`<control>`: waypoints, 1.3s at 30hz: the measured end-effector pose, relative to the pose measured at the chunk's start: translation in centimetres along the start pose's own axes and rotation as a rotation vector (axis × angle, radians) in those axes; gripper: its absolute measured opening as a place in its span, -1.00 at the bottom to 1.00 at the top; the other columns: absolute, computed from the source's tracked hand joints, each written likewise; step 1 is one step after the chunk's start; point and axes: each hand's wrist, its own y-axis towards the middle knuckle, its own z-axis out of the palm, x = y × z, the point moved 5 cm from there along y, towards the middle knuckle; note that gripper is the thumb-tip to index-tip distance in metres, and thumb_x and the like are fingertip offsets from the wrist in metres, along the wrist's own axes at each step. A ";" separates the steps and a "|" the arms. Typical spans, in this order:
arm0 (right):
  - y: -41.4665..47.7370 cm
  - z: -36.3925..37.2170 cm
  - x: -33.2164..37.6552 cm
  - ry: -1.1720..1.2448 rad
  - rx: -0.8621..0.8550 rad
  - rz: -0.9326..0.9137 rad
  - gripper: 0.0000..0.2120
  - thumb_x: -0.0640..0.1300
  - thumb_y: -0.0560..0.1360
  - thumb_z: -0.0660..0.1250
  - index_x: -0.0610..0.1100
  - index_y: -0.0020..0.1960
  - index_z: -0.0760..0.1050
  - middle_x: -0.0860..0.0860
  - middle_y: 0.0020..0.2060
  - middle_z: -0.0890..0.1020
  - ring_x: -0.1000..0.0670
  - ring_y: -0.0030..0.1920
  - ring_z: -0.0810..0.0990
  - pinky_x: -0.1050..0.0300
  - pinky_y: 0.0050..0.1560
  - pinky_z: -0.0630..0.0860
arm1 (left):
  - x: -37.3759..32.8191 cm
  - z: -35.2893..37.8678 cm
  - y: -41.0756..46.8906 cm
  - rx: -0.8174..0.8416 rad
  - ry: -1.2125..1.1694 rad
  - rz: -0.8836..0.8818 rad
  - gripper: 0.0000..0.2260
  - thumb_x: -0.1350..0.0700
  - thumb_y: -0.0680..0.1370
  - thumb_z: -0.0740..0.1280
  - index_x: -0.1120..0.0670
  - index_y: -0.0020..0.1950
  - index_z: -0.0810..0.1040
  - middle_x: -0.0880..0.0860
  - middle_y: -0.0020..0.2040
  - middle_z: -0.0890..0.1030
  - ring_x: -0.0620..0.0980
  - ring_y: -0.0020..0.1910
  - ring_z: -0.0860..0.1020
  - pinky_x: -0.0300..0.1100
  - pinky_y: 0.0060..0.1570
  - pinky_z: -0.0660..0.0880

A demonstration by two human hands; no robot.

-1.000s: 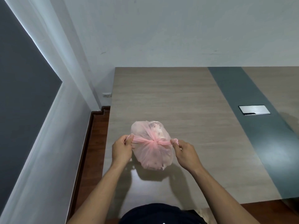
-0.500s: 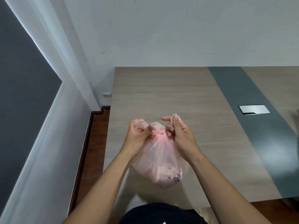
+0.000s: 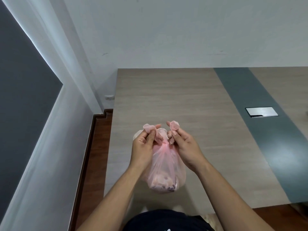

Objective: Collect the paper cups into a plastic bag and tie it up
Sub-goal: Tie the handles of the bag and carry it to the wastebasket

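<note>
Well, from my feed the white wall (image 3: 166, 30) fills the upper half, with a dark panel (image 3: 20, 97) on the left. Below it runs the wooden table (image 3: 166, 97), crossed on the right by a grey strip (image 3: 260, 124). A band of brown floor (image 3: 98, 139) shows between table and wall.

Over the near part of the table is the pink bag (image 3: 166, 167), thin enough that I can make out the cups (image 3: 163, 182) bunched in its lower end. The bag's body hangs below and between both wrists, its bulge pointing toward the person's body. I cannot tell whether its bottom touches the table.

The left hand (image 3: 143, 147) and the right hand (image 3: 185, 147) sit side by side at the bag's neck, close but apart. Each is clenched on one loose end of the plastic: the left pinches the left end (image 3: 148, 128), the right pinches the right end (image 3: 174, 125), and both tips stick up past the fingers. Between the hands the neck gathers into a tight twist (image 3: 164, 144), so the grip is at the very top of the bag.

A metal plate (image 3: 261, 111) lies in the strip, well apart from the hands. A small outlet (image 3: 109, 98) sits low on the wall.
</note>
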 end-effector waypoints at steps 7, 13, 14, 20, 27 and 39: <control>-0.1 -0.2 -0.7 -0.003 -0.097 0.065 -0.59 0.02 0.70 0.42 -0.30 0.31 0.44 -0.14 -0.12 0.76 -0.10 -0.15 0.69 -0.05 0.04 0.65 | 1.1 0.2 0.4 0.082 0.114 -0.035 -0.77 0.07 0.84 0.20 0.23 0.13 0.40 0.00 -0.26 0.50 -0.05 -0.30 0.44 -0.10 -0.21 0.43; 0.1 -0.6 -1.4 -0.053 -0.177 0.060 -0.82 -0.09 0.69 0.45 -0.21 0.16 0.64 -0.04 -0.27 0.69 0.00 -0.32 0.59 0.08 -0.21 0.54 | 1.3 0.5 0.0 0.149 0.170 -0.059 -0.80 0.06 0.84 0.24 0.14 0.23 0.60 0.12 -0.12 0.66 0.08 -0.16 0.57 -0.03 -0.11 0.53; 0.0 -0.6 -1.4 -0.050 -0.165 0.062 -0.87 -0.12 0.69 0.44 -0.19 0.14 0.66 -0.04 -0.29 0.67 0.00 -0.32 0.58 0.09 -0.22 0.53 | 1.2 0.5 0.0 0.178 0.155 -0.063 -0.83 0.06 0.82 0.29 0.00 0.37 0.62 0.18 -0.06 0.72 0.12 -0.11 0.62 0.01 -0.05 0.59; -1.0 0.1 -0.8 -0.116 0.051 0.096 -0.87 -0.25 0.69 0.41 -0.24 0.15 0.73 -0.26 -0.10 0.76 -0.06 -0.13 0.69 0.11 0.01 0.68 | 2.5 -0.5 0.5 0.254 0.152 -0.137 -0.84 0.15 0.77 0.36 0.07 0.36 0.58 0.27 -0.15 0.66 0.12 -0.21 0.60 0.02 -0.02 0.57; -1.3 0.2 -0.3 -0.197 0.141 0.085 -0.68 -0.18 0.62 0.54 -0.07 0.34 0.62 -0.25 0.14 0.74 -0.18 0.04 0.78 -0.05 0.26 0.69 | 2.4 -0.9 0.1 0.155 0.120 -0.137 -0.81 0.21 0.79 0.31 0.29 0.10 0.35 0.17 -0.31 0.59 0.01 -0.40 0.52 -0.13 -0.23 0.61; -1.4 -1.3 -1.1 -0.585 -0.074 0.019 -0.83 0.14 0.68 0.40 0.08 -0.01 0.52 0.02 -0.08 0.75 -0.05 -0.01 0.76 -0.26 0.13 0.65 | 3.0 -1.9 -0.5 0.286 0.226 -0.158 -0.69 0.10 0.78 0.36 0.36 0.13 0.41 0.25 -0.07 0.81 0.28 -0.01 0.79 0.17 0.25 0.68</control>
